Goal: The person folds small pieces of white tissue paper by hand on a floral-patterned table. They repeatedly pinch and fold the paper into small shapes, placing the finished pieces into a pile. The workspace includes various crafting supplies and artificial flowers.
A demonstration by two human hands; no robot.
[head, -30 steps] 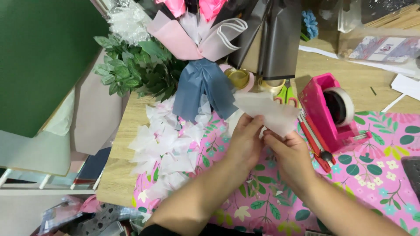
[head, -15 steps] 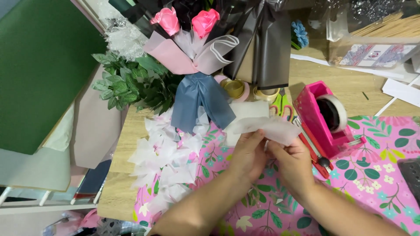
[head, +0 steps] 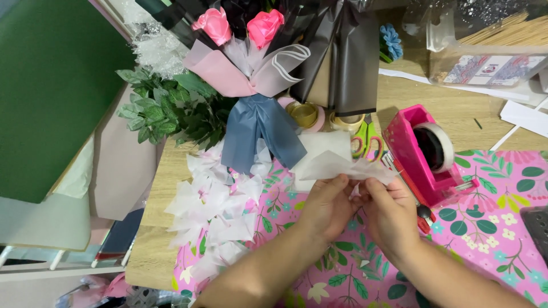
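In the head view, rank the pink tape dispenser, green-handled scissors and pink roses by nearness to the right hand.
From the right hand:
1. Pink tape dispenser, just beyond on the right.
2. Green-handled scissors, straight ahead past the tissue.
3. Pink roses, far end, left.

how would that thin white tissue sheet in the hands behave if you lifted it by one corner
The thin white translucent tissue sheet would probably droop limply: it already creases between the left hand and right hand. It looks very light, and likely tears easily.

Two pink roses (head: 212, 24), one tape dispenser (head: 425, 157), one scissors (head: 365, 138).
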